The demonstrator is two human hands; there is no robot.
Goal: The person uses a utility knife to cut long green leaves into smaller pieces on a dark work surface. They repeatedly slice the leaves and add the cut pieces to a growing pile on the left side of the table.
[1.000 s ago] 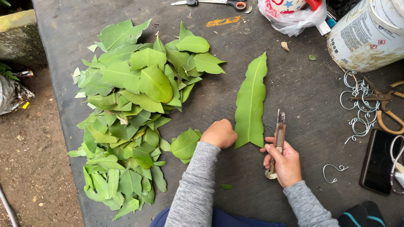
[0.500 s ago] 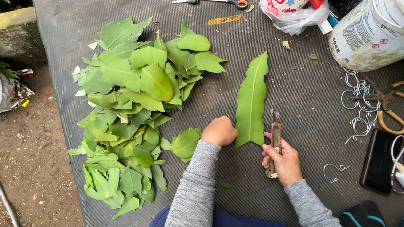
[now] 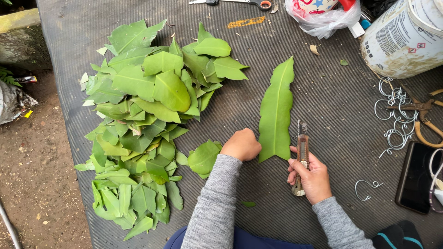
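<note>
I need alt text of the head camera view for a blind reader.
A person's right hand holds a brown utility knife beside a long green leaf on a dark ribbed table, while the fisted left hand rests at the leaf's lower edge. A large heap of cut green leaves lies at the left.

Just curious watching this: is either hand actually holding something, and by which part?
The right hand grips a utility knife by its handle, blade pointing away. The left hand holds nothing; it rests as a fist beside the long leaf.
</note>
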